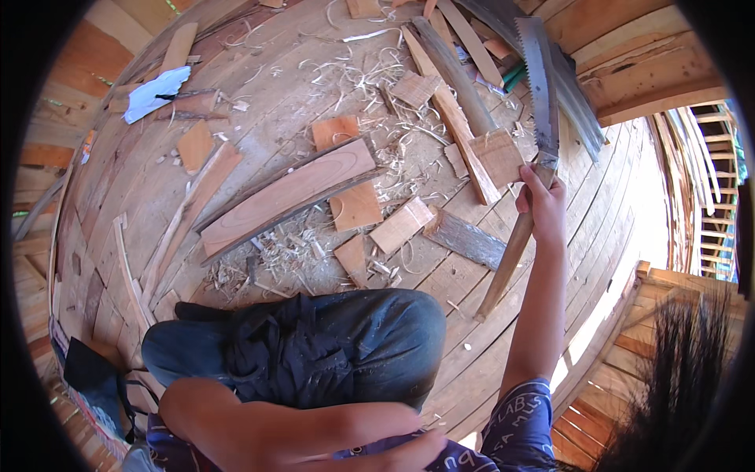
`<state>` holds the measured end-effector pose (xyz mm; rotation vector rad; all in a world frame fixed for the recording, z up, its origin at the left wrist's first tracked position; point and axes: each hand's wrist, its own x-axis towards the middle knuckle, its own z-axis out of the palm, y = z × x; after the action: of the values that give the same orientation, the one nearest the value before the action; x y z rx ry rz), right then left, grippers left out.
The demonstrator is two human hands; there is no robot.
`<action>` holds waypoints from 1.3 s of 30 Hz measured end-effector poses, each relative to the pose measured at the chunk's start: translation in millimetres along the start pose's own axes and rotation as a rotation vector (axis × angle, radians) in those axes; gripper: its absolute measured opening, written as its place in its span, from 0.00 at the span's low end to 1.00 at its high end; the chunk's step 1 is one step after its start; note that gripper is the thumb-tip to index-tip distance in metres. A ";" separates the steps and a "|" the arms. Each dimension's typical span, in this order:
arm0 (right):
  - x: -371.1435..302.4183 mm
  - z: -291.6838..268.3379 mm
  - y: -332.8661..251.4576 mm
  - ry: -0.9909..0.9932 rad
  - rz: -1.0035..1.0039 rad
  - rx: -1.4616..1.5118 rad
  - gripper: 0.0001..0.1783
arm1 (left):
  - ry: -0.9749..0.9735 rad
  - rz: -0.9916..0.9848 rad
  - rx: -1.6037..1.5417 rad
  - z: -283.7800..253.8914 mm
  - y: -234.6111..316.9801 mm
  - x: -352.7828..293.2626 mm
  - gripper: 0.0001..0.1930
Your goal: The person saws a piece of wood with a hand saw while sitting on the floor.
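My right hand (pixel 543 203) is wrapped round the upper part of a long wooden handle. It belongs to a hand saw (pixel 538 86), whose toothed grey blade points away from me at the far right. My left hand (pixel 377 434) lies across the front of my body at the lower edge, slightly blurred. Its visible fingers are stretched out, and nothing shows in them. In front of my knees a thick plank with bark edges (pixel 291 195) rests at a slant over flat wooden pieces. A square wood block (pixel 497 157) sits just left of the saw.
Curled shavings (pixel 275 256) and offcuts litter the plank floor (pixel 440 346). Long boards (pixel 452 110) lie at the back right. A bark-covered slab (pixel 465 237) is near the saw handle. A light blue scrap (pixel 156 94) lies far left. Wooden walls stand around.
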<state>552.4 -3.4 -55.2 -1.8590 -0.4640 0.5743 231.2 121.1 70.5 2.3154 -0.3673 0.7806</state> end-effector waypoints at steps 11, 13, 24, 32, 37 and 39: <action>-103.2 56.3 -81.3 -0.124 -0.086 0.373 0.07 | 0.033 0.097 0.077 -30.8 110.1 -48.7 0.19; -116.2 52.9 -93.2 -0.064 -0.095 0.291 0.08 | 0.047 0.116 0.056 -28.9 117.6 -56.5 0.20; -169.7 66.1 -127.3 -0.237 0.036 0.072 0.09 | 0.051 -0.806 -0.308 -21.3 15.5 -164.1 0.24; -191.9 77.7 -89.7 -0.302 0.269 0.035 0.09 | -0.099 -1.243 0.391 -10.0 -109.5 -278.3 0.42; -202.3 90.1 -40.5 -0.321 0.422 0.081 0.08 | -0.031 -1.230 0.452 -6.7 -139.2 -301.8 0.40; -200.9 93.6 -22.7 -0.320 0.469 0.133 0.08 | -0.058 -1.242 0.451 -7.2 -142.9 -296.7 0.37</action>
<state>334.2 -39.1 -28.4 -1.7565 -0.1843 1.2008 59.4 247.7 -180.4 2.3397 1.2390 0.1403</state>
